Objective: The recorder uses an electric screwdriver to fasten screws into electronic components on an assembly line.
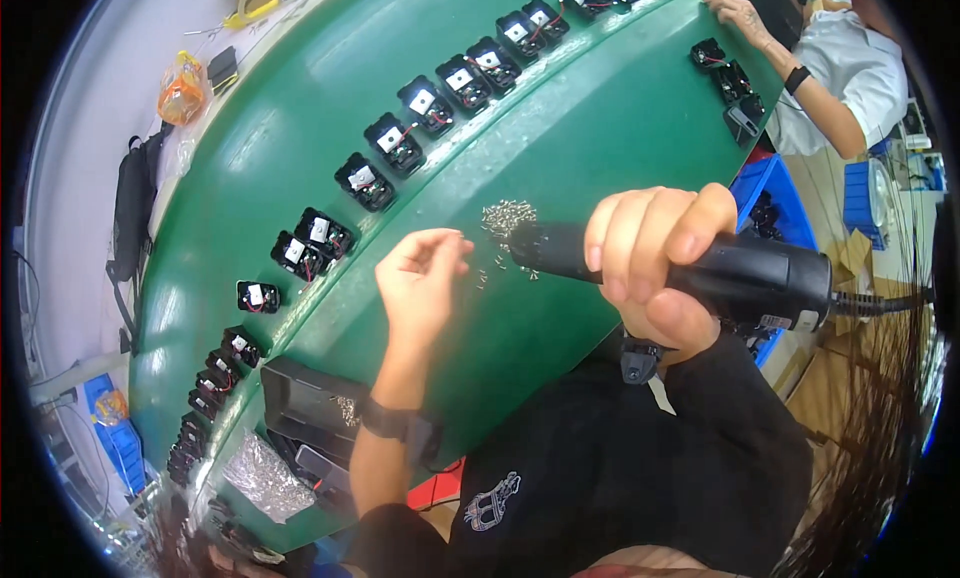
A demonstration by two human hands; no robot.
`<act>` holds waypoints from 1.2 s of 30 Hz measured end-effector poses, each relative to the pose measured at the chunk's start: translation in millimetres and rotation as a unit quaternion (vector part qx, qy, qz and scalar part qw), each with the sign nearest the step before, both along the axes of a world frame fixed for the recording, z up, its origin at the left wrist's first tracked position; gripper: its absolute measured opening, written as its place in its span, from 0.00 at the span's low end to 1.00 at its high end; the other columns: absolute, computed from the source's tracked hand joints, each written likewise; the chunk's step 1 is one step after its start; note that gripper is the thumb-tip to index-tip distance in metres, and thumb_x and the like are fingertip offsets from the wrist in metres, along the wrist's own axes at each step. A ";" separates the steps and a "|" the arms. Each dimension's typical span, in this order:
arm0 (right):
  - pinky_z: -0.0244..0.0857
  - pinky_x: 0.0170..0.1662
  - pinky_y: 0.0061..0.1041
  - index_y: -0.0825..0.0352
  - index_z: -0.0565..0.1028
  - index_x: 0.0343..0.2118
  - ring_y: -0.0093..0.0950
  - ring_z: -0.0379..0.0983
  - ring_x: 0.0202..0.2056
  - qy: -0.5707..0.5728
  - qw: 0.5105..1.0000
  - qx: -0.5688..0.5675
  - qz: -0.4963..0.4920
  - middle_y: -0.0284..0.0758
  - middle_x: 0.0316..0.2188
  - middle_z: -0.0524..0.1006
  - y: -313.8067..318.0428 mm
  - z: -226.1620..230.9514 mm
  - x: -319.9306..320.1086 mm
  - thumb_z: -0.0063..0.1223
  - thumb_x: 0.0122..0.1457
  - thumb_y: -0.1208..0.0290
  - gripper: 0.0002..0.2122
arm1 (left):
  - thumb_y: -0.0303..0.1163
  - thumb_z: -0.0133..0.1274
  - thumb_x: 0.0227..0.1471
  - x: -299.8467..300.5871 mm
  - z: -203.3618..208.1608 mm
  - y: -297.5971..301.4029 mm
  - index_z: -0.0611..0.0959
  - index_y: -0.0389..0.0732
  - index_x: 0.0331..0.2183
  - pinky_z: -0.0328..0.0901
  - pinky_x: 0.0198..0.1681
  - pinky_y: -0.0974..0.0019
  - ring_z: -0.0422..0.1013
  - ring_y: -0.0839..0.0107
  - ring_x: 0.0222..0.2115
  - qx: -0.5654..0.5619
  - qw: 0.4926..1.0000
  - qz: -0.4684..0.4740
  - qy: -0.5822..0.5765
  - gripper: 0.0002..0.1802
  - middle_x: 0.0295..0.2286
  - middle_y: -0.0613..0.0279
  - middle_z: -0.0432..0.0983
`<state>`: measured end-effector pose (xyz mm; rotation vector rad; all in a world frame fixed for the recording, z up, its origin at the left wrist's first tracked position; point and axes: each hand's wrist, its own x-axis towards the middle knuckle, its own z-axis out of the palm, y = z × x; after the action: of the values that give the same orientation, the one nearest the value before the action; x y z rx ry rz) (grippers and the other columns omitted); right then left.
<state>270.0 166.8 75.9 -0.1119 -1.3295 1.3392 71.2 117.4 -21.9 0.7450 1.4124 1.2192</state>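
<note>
My right hand (660, 263) is wrapped round a thick black electric screwdriver (760, 283), whose cord leaves toward the right. The tool's front end points left, over a small pile of silver screws (508, 218) on the green tabletop (560, 168), and covers part of the pile. A few loose screws (482, 278) lie apart from the heap. To the left of the pile, my left hand (420, 273) is raised with thumb and fingertips pinched together. Whatever those fingertips may hold is too small to make out. Dark straps with small devices sit at both my wrists.
Black open housings (397, 143) with red wires stand in a long curved row beyond a raised strip. A dark tray (310, 398) and a clear bag (268, 478) lie near left. At right are a blue bin (775, 193), several housings (730, 83) and a co-worker's arm (815, 93).
</note>
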 end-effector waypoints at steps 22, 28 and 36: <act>0.67 0.34 0.29 0.63 0.65 0.41 0.25 0.70 0.23 0.042 0.998 0.031 0.044 0.30 0.20 0.72 12.1 0.5 -12.9 0.57 0.50 0.81 0.17 | 0.29 0.51 0.55 -1.1 2.0 -3.5 0.78 0.38 0.33 0.57 0.21 0.76 0.68 0.77 0.20 0.059 0.953 -0.019 -0.297 0.05 0.26 0.57 0.79; 0.67 0.34 0.29 0.63 0.65 0.41 0.24 0.70 0.23 0.049 0.997 0.025 0.046 0.29 0.21 0.71 13.8 -2.4 -15.3 0.57 0.50 0.81 0.17 | 0.29 0.51 0.54 -4.2 -3.1 -3.4 0.78 0.37 0.32 0.58 0.22 0.77 0.69 0.77 0.21 0.070 0.952 -0.024 -0.295 0.05 0.26 0.56 0.79; 0.67 0.35 0.30 0.62 0.64 0.41 0.24 0.70 0.24 0.039 0.997 0.017 0.067 0.30 0.22 0.71 19.7 -0.9 -10.4 0.56 0.51 0.81 0.17 | 0.31 0.51 0.56 -6.6 1.7 -0.5 0.78 0.38 0.32 0.59 0.23 0.78 0.70 0.78 0.23 0.052 0.968 -0.035 -0.241 0.06 0.26 0.60 0.78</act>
<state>259.5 186.5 75.0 0.0532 -1.3121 1.4171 64.7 116.9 -20.2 0.5158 0.9208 1.3180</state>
